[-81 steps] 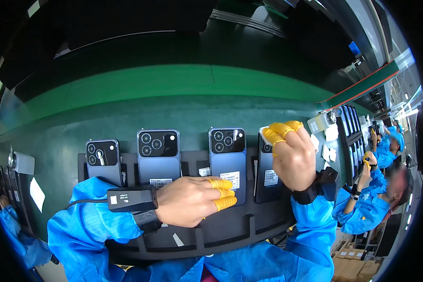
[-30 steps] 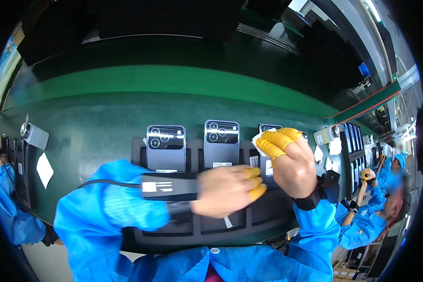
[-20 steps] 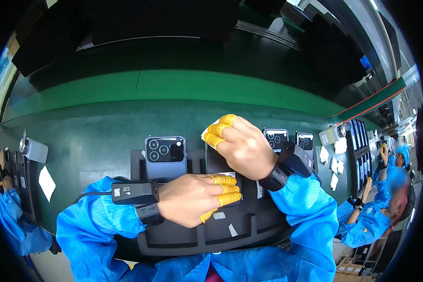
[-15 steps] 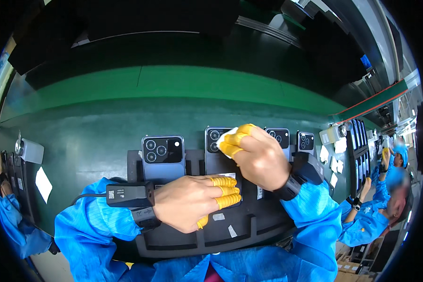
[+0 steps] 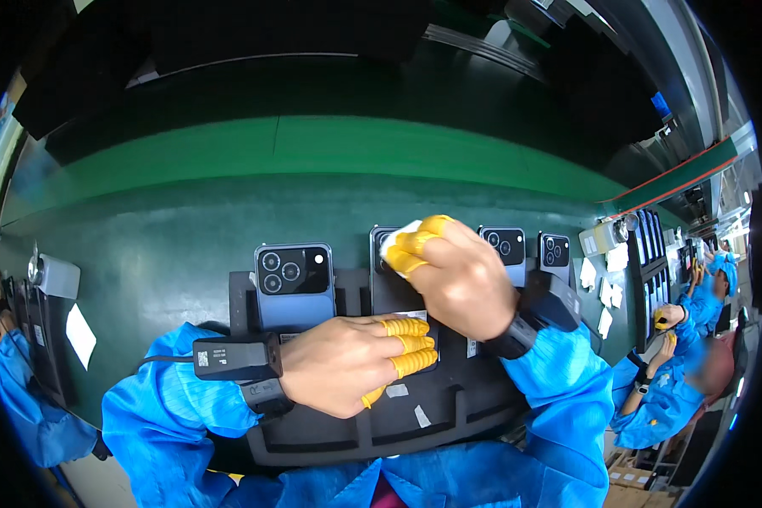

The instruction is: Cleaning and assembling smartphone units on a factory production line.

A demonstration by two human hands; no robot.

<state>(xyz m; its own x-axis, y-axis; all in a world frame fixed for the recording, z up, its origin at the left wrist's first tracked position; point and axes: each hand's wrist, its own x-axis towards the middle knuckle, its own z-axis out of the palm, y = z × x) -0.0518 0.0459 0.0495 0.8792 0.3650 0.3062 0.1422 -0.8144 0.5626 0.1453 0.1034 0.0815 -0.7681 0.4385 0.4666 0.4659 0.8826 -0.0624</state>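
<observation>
My right hand (image 5: pixel 470 275), in yellow finger cots, is closed on a folded white wipe (image 5: pixel 395 244). It presses the wipe onto the camera block of a dark smartphone (image 5: pixel 389 292), partly hiding the lenses. Across the lower part of that phone lies my left hand (image 5: pixel 334 364), palm down, its cot-covered fingers stretched out. The phone sits in a black foam tray (image 5: pixel 305 433). To its left is a blue-grey smartphone (image 5: pixel 298 309), back up with three lenses showing. Two more smartphones stand to the right, one (image 5: pixel 503 245) partly behind my right hand, another (image 5: pixel 554 251) farther along.
Small white slips (image 5: pixel 422 416) lie on the tray. A metal-topped bottle (image 5: pixel 57 275) and white paper (image 5: pixel 80 335) are at left. At right are another bottle (image 5: pixel 599 239), paper scraps (image 5: pixel 606 293) and a phone rack (image 5: pixel 652 279). Co-workers in blue (image 5: pixel 665 398) sit beyond.
My right hand has shifted slightly left with the wipe over the camera block. My left hand stays nearly in place. The green strip's dark seam moved right; co-workers' hands at right moved.
</observation>
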